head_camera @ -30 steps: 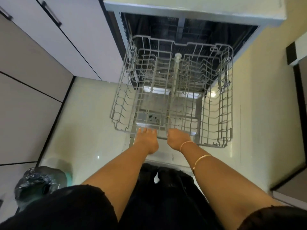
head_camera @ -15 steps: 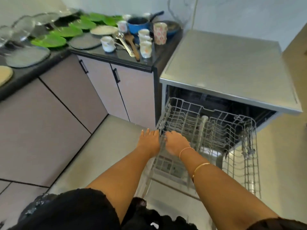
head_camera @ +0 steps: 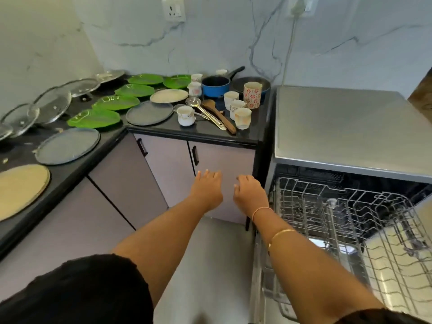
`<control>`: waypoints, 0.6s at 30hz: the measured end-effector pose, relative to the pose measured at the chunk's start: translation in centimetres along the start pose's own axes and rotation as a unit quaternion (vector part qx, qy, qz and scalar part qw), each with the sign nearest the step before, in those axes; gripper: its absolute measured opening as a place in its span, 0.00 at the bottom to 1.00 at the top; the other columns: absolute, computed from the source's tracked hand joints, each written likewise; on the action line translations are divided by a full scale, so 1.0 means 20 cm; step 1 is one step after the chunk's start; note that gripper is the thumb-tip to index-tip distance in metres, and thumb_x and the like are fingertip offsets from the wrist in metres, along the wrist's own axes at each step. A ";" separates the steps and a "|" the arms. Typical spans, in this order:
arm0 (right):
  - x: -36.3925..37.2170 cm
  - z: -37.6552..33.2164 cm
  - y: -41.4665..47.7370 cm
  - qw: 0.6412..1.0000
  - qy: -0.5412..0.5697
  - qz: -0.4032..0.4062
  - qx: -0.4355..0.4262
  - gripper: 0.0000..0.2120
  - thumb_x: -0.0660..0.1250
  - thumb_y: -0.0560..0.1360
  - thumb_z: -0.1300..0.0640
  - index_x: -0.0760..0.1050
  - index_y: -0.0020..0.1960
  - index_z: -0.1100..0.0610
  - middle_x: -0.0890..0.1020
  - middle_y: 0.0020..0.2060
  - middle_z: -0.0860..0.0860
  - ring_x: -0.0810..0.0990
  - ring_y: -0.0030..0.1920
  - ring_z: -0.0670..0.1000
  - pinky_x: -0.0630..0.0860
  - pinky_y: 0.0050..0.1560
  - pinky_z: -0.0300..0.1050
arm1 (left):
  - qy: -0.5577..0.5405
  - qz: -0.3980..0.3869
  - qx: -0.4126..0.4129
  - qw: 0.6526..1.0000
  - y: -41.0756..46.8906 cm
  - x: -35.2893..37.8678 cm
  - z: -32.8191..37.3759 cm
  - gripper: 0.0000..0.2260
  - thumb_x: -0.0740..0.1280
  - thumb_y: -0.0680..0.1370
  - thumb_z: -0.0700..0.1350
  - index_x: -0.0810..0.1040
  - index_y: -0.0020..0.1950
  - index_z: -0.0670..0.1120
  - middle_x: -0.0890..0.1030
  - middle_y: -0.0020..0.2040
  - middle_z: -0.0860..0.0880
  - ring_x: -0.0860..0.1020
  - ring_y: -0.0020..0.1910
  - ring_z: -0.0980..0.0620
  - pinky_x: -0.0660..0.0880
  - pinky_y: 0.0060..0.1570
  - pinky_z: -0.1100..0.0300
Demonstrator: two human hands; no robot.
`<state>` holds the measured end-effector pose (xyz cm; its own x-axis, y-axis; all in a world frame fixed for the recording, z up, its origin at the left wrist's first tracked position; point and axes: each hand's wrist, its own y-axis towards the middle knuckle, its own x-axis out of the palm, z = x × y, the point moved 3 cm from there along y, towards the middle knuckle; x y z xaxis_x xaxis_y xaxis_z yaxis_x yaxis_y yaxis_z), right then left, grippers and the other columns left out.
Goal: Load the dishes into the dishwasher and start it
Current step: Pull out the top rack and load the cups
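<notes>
Both my left hand point(head_camera: 207, 191) and right hand point(head_camera: 251, 195) are empty, fingers loose and slightly spread. The dishes point(head_camera: 149, 112) wait on the desk point(head_camera: 168, 130) above and beyond them; the pulled-out rack point(head_camera: 350, 208) is just right of my right hand. Best to lift the nearest cups point(head_camera: 242, 118) first, one per hand

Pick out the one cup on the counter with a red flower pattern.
It is the tall cup just right of the blue saucepan. Red flowers cover its side, while the other cups are shorter and mostly white.
</notes>
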<state>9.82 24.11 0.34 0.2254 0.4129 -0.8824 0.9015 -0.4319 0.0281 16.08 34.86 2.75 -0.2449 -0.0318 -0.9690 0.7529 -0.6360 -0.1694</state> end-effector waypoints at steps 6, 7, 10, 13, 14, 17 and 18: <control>0.00 -0.23 0.22 0.998 0.052 0.044 0.007 0.16 0.55 0.80 0.55 0.69 0.64 0.61 0.73 0.60 0.58 0.72 0.59 0.57 0.70 0.55 0.47 | -0.056 0.025 0.008 0.998 0.14 -0.11 -0.22 0.26 0.55 0.78 0.39 0.53 0.76 0.41 0.62 0.73 0.41 0.56 0.74 0.42 0.48 0.74 0.48; 0.01 -0.24 0.26 0.997 0.061 0.046 0.008 0.16 0.55 0.80 0.55 0.69 0.64 0.61 0.73 0.60 0.58 0.72 0.59 0.57 0.70 0.56 0.48 | -0.064 0.028 0.009 0.997 0.18 -0.12 -0.24 0.26 0.55 0.78 0.39 0.54 0.76 0.41 0.62 0.73 0.41 0.57 0.74 0.43 0.48 0.74 0.48; 0.01 -0.23 0.39 0.995 0.086 0.053 0.010 0.16 0.56 0.80 0.56 0.68 0.66 0.61 0.72 0.62 0.58 0.72 0.60 0.57 0.71 0.59 0.49 | -0.099 0.043 0.007 0.994 0.31 -0.15 -0.26 0.24 0.55 0.79 0.39 0.54 0.75 0.41 0.63 0.73 0.41 0.57 0.74 0.44 0.48 0.74 0.48; 0.00 -0.17 0.54 0.988 0.126 0.084 0.026 0.16 0.57 0.79 0.58 0.69 0.65 0.60 0.73 0.61 0.58 0.73 0.59 0.57 0.71 0.57 0.48 | -0.134 0.042 0.019 0.990 0.45 -0.15 -0.25 0.23 0.54 0.80 0.40 0.56 0.75 0.41 0.63 0.74 0.42 0.57 0.75 0.44 0.47 0.74 0.49; 0.00 -0.15 0.59 0.984 0.143 0.101 0.032 0.15 0.57 0.79 0.58 0.70 0.64 0.60 0.73 0.60 0.57 0.74 0.58 0.56 0.71 0.56 0.48 | -0.141 0.042 0.025 0.989 0.50 -0.15 -0.25 0.23 0.54 0.81 0.40 0.56 0.75 0.42 0.63 0.74 0.42 0.57 0.75 0.45 0.47 0.74 0.49; -0.01 -0.09 0.78 0.967 0.191 0.164 0.046 0.13 0.58 0.78 0.60 0.71 0.61 0.60 0.73 0.57 0.56 0.74 0.56 0.55 0.72 0.55 0.46 | -0.167 0.057 0.029 0.984 0.69 -0.19 -0.27 0.23 0.56 0.81 0.42 0.57 0.75 0.43 0.64 0.73 0.44 0.59 0.74 0.46 0.49 0.74 0.50; -0.01 -0.06 0.84 0.960 0.201 0.187 0.047 0.12 0.59 0.78 0.60 0.71 0.60 0.60 0.73 0.56 0.56 0.75 0.55 0.55 0.72 0.54 0.44 | -0.179 0.065 0.024 0.981 0.75 -0.20 -0.28 0.23 0.57 0.80 0.43 0.58 0.75 0.43 0.65 0.73 0.44 0.60 0.73 0.47 0.51 0.74 0.50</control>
<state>25.44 17.68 1.66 0.6687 0.4822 -0.5660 0.6961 -0.6735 0.2486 31.77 29.73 3.12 -0.3532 -0.3780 -0.8558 0.7645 -0.6439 -0.0311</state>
